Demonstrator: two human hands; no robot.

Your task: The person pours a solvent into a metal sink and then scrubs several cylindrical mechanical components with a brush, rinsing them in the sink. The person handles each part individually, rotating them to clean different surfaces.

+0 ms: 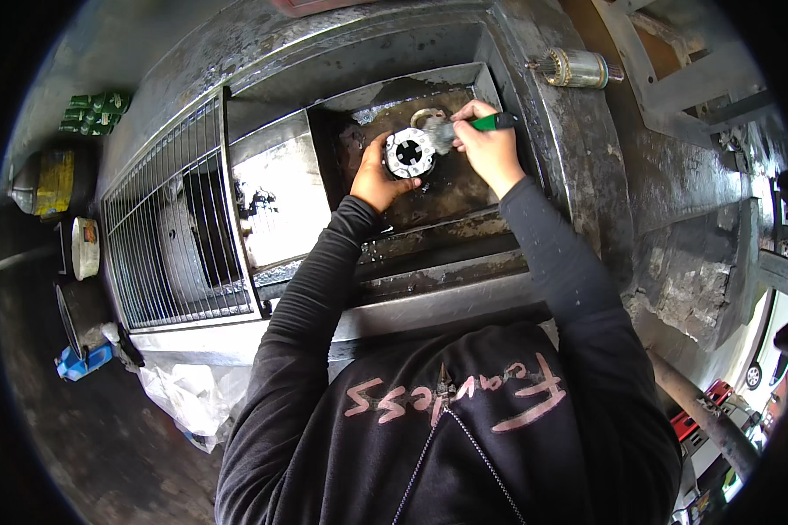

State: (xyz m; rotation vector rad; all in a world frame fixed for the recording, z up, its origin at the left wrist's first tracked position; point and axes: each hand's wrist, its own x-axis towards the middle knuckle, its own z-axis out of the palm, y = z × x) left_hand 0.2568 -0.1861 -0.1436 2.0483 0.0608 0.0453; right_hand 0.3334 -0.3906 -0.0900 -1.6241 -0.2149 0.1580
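Note:
My left hand [375, 180] grips the near left side of a round metal motor housing [399, 139]. Dark blocks show inside its central opening, and round marks dot its pale end face. In my right hand [492, 149] is a paintbrush with a green and black handle [489, 123]. Its grey, splayed bristles [441, 136] meet the right edge of the housing. Both hands are over a wet, dirty metal tray [453, 197]. A curved tan piece [422, 117], partly hidden by the bristles, lies just behind the housing.
A motor armature [576, 67] rests on the right ledge [584, 164] of the metal wash basin. A wire rack [171, 223] covers its left end, beside a brightly lit, wet panel [282, 197]. A white plastic bag [194, 397] and a blue object [84, 362] are at lower left.

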